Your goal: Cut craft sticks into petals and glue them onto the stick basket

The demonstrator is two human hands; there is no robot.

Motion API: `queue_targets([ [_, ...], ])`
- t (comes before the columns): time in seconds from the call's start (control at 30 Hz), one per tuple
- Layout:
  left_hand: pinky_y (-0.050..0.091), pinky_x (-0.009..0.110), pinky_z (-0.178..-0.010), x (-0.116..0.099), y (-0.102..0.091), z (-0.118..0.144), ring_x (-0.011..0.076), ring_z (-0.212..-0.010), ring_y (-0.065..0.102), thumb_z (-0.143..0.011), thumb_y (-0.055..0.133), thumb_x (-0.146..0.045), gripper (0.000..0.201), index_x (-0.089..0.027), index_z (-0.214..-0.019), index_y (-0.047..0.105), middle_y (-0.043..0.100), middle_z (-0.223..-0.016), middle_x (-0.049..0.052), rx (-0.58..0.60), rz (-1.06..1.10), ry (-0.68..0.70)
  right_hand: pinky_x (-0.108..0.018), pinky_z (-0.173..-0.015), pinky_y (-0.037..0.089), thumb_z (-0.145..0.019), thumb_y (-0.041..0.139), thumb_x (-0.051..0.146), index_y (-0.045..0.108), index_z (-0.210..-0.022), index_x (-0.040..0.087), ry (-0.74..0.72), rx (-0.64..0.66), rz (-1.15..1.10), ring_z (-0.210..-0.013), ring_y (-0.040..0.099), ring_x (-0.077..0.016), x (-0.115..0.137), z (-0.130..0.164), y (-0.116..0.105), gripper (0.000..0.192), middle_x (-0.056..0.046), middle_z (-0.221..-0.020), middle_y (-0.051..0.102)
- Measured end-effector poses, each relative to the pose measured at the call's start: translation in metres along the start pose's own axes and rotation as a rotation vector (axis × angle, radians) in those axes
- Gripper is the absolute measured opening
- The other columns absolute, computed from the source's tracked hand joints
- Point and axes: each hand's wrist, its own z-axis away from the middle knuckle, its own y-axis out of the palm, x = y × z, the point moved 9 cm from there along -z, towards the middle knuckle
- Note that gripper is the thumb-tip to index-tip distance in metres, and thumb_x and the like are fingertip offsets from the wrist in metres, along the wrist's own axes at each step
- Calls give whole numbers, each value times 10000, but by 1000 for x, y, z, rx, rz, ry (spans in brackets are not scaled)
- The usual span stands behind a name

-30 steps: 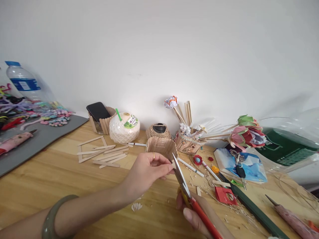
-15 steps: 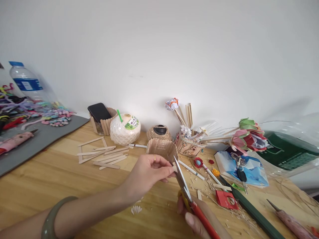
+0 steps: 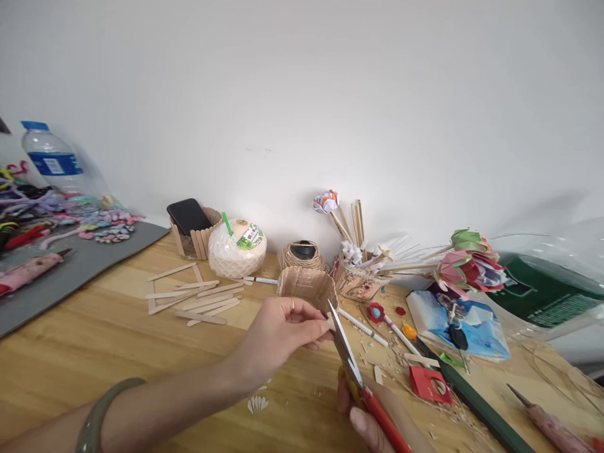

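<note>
My left hand pinches a small wooden stick piece between thumb and fingers, a ring on one finger and a green bangle on the wrist. My right hand grips red-handled scissors at the lower right; their blades point up and meet the stick piece. Just behind stands a small cup made of wooden sticks. Wood chips lie on the table below the scissors.
Loose popsicle sticks lie to the left. A coconut with a green straw, a phone in a stick holder, twine, paper flowers, pens, a water bottle and a grey mat line the back.
Both hands hold nearly the same pose; the view has shifted slightly, so the hands and scissors sit a little lower in frame.
</note>
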Motion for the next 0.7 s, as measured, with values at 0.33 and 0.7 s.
queue_targets([
  [0.33,467,234,-601,0,0,1,117,-623,600,-633,700,-244,132,-126,-649,643,669,-620,9,-4,21,-9,-266,-564,292,-701,391,780,475,-731,187,-42,37,11,-643,394,-159,2,-1,1,600,-2,-678,440],
  [0.7,456,221,-607,-4,0,1,105,-614,585,-651,687,-239,121,-123,-654,654,671,-628,8,-2,-21,32,-238,-497,293,-742,344,756,453,-730,198,-140,96,62,-586,383,-140,-2,-6,4,569,5,-652,434],
])
